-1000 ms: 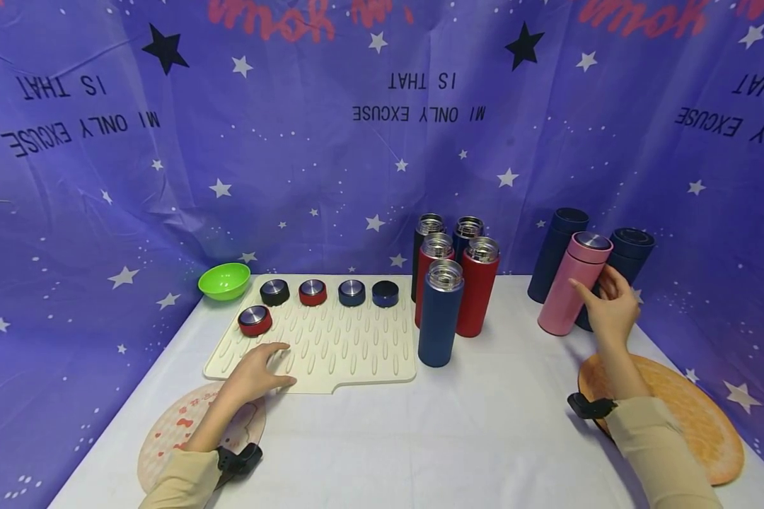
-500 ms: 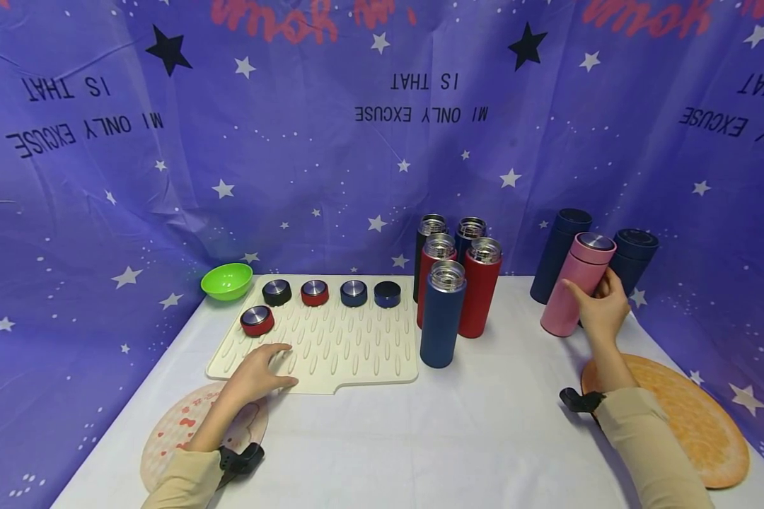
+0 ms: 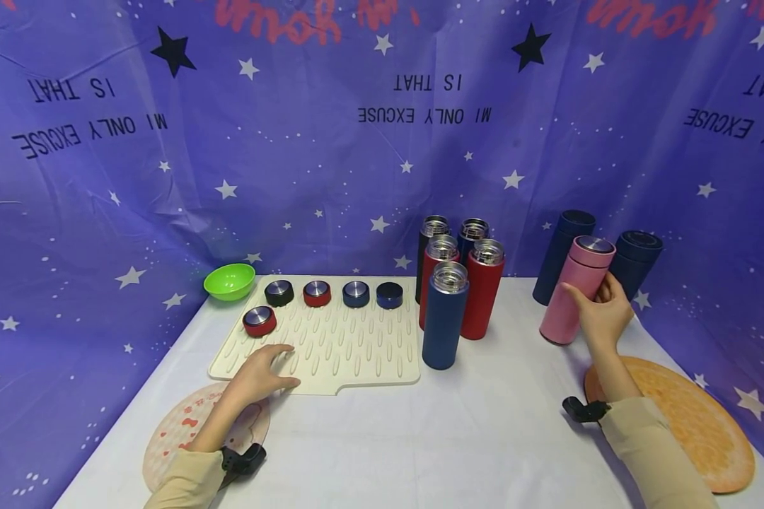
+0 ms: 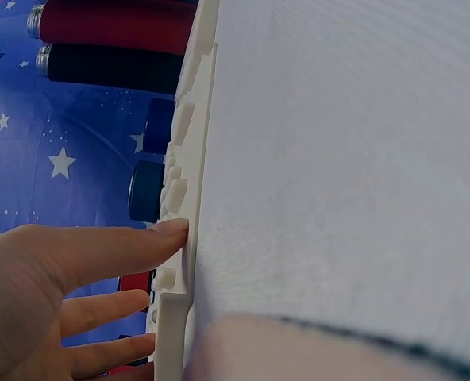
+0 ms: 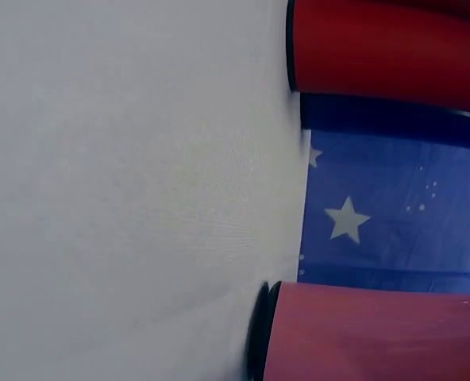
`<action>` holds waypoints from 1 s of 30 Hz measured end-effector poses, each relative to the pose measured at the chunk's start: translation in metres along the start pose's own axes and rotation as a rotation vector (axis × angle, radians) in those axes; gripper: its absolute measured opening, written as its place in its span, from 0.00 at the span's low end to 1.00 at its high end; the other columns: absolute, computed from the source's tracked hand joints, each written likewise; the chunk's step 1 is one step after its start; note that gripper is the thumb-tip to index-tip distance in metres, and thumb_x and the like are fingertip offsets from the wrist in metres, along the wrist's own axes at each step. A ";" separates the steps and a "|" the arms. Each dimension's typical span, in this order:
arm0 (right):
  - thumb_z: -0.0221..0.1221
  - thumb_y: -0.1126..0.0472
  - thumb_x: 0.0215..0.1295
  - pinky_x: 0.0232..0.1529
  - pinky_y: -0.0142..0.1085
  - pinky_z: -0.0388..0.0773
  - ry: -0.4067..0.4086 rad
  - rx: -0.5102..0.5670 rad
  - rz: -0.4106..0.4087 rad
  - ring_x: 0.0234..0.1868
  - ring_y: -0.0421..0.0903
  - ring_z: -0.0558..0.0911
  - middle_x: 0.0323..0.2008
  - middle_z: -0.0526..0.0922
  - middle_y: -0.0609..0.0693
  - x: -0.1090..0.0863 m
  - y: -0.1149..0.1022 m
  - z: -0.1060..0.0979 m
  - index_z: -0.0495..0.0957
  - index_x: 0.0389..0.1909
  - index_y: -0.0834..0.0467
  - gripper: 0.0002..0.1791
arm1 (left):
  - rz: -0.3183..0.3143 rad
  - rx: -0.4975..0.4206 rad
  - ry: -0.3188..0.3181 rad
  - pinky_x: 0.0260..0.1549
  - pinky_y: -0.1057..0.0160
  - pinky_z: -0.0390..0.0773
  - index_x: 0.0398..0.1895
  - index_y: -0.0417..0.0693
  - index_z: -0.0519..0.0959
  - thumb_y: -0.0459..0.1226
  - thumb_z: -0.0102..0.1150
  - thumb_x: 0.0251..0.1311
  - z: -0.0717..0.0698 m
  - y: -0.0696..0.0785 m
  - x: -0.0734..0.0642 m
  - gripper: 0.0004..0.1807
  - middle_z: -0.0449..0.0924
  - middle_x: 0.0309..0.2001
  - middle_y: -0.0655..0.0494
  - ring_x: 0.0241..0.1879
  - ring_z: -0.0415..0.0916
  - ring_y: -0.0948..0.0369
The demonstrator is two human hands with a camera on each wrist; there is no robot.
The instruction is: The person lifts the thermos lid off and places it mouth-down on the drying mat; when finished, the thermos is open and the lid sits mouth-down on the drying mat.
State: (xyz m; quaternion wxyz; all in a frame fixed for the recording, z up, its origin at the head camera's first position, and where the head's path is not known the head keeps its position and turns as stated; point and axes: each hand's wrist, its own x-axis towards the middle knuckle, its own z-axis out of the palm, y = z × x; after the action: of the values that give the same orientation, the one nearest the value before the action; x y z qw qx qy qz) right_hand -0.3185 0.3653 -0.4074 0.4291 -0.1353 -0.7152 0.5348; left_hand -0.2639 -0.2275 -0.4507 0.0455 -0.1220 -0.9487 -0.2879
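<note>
My right hand [image 3: 605, 314] grips a pink thermos [image 3: 573, 293] with its silver-topped lid on, thumb on the near side and fingers behind it. In the right wrist view the thermos's lower end [image 5: 378, 333] shows, but the hand does not. Just behind stand two dark blue thermoses [image 3: 563, 254] [image 3: 637, 261] with lids on. My left hand [image 3: 255, 375] hovers at the front left of a cream drying tray [image 3: 356, 360], thumb and fingers apart with nothing between them. In the left wrist view its thumb [image 4: 124, 250] lies at the tray edge; I cannot tell whether it touches.
Several lidless thermoses, with a blue one [image 3: 444, 322] in front, stand right of the tray. Several lids, one a black lid [image 3: 279, 293], sit on the tray. A green bowl [image 3: 229, 281] is at back left. Round mats, pink [image 3: 172, 431] and orange [image 3: 694, 417], flank the table.
The pink thermos has shifted slightly nearer to me in my right hand, away from the dark blue thermoses. My left hand has stayed in place over the tray's front left.
</note>
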 end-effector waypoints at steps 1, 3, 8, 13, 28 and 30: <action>0.76 0.56 0.45 0.54 0.29 0.75 -0.014 0.000 0.000 0.51 0.39 0.80 0.57 0.78 0.56 -0.002 -0.002 -0.001 0.73 0.64 0.52 0.40 | -0.001 0.001 -0.001 0.59 0.38 0.65 0.57 0.35 0.75 0.39 0.76 0.44 0.000 0.000 0.000 0.36 0.72 0.58 0.32 0.60 0.65 0.35; 0.76 0.56 0.45 0.53 0.28 0.75 -0.038 0.002 -0.007 0.52 0.39 0.80 0.57 0.78 0.56 -0.005 -0.006 -0.004 0.73 0.64 0.51 0.40 | -0.004 0.002 -0.002 0.59 0.38 0.65 0.57 0.35 0.75 0.39 0.76 0.44 0.000 0.001 0.000 0.36 0.72 0.58 0.32 0.60 0.65 0.35; 0.76 0.56 0.46 0.52 0.27 0.76 -0.089 -0.026 -0.034 0.52 0.39 0.80 0.57 0.79 0.54 -0.014 -0.020 -0.010 0.73 0.64 0.48 0.40 | -0.006 0.002 -0.003 0.59 0.38 0.65 0.57 0.35 0.75 0.39 0.76 0.44 0.000 0.002 0.000 0.36 0.72 0.58 0.32 0.60 0.65 0.35; 0.74 0.54 0.48 0.52 0.29 0.76 -0.153 -0.078 -0.046 0.52 0.40 0.80 0.57 0.79 0.54 -0.027 -0.037 -0.016 0.72 0.65 0.46 0.40 | 0.001 -0.005 -0.003 0.59 0.38 0.64 0.57 0.34 0.75 0.39 0.76 0.44 -0.001 0.002 -0.001 0.36 0.72 0.58 0.32 0.60 0.64 0.35; 0.75 0.63 0.48 0.45 0.19 0.75 -0.348 -0.030 -0.177 0.44 0.31 0.80 0.52 0.82 0.52 -0.075 -0.095 -0.029 0.73 0.63 0.52 0.38 | 0.001 -0.006 -0.005 0.59 0.38 0.64 0.57 0.34 0.74 0.39 0.75 0.44 -0.001 0.002 -0.001 0.36 0.72 0.58 0.32 0.60 0.64 0.35; 0.74 0.64 0.47 0.46 0.20 0.75 -0.373 -0.026 -0.201 0.45 0.31 0.80 0.51 0.82 0.51 -0.081 -0.100 -0.030 0.73 0.63 0.53 0.38 | 0.001 -0.006 -0.006 0.59 0.38 0.64 0.57 0.34 0.74 0.39 0.75 0.44 -0.001 0.001 -0.001 0.36 0.72 0.58 0.32 0.60 0.64 0.35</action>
State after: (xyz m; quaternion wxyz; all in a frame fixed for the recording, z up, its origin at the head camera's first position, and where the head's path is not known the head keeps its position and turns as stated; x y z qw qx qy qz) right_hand -0.2210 0.2919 -0.3554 0.3387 0.0326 -0.7990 0.4958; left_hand -0.2625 -0.2271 -0.4494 0.0423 -0.1238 -0.9479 -0.2905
